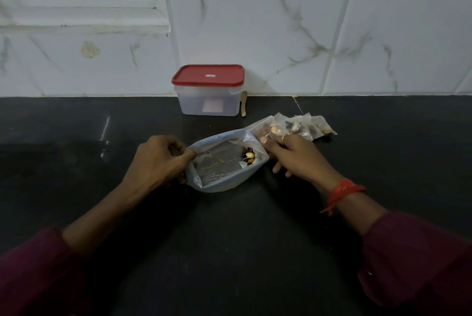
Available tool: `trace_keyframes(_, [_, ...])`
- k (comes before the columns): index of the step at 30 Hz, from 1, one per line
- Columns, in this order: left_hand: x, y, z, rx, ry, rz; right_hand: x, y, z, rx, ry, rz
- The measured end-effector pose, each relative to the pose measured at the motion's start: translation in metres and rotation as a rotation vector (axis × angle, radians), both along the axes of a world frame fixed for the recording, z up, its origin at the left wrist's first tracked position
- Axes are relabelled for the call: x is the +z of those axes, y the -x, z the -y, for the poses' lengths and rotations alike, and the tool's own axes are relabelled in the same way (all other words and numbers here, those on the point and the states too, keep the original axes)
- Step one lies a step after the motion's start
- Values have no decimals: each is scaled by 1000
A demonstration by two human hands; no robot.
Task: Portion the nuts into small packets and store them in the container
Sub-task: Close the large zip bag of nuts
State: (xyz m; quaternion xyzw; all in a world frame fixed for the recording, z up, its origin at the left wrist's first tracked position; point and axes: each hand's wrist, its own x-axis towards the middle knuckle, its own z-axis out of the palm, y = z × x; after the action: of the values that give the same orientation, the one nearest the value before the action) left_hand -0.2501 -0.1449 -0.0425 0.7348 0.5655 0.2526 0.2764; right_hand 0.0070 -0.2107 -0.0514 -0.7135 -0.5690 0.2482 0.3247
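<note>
Nut bag [219, 170] axis left-right, mouth up; left hand [159, 159] pinches rim, right hand [298, 154] pinches packet [268, 128]

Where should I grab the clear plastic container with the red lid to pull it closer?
Come from the front: the clear plastic container backs onto the tiled wall. Span its side walls under the overhanging rim of the red lid, minding the wooden spoon leaning at its right side.
</note>
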Motion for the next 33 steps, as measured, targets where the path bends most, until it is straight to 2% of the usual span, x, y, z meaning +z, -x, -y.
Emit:
trace_keyframes(4, [2,-1,1,11,-121,-42,-4,0,1,0,-27,-182])
trace_keyframes(8, [4,-2,1,-8,-58,108,2,3,4,28,-10,-489])
trace_keyframes(10, [7,-4,2,5,47,300,5,3,4,40,12,-583])
trace_keyframes(12, [13,-4,1,4,237,507,5,2,5,36,37,-677])
trace_keyframes(15, [16,5,-5,-85,519,766,5,-1,6,15,72,-748])
trace_keyframes(17, [16,12,-10,-165,636,872,4,-2,6,-13,57,-772])
trace_keyframes(21, [11,19,-18,-296,688,916,8,-3,11,-28,40,-827])
trace_keyframes(24, [7,19,-19,-311,625,895,12,-1,15,24,75,-922])
trace_keyframes(26, [8,19,-18,-308,608,872,12,0,17,61,89,-921])
trace_keyframes(30, [12,18,-17,-227,619,691,12,-1,15,22,55,-764])
trace_keyframes(33, [15,15,-15,-76,498,621,11,1,13,-89,-29,-590])
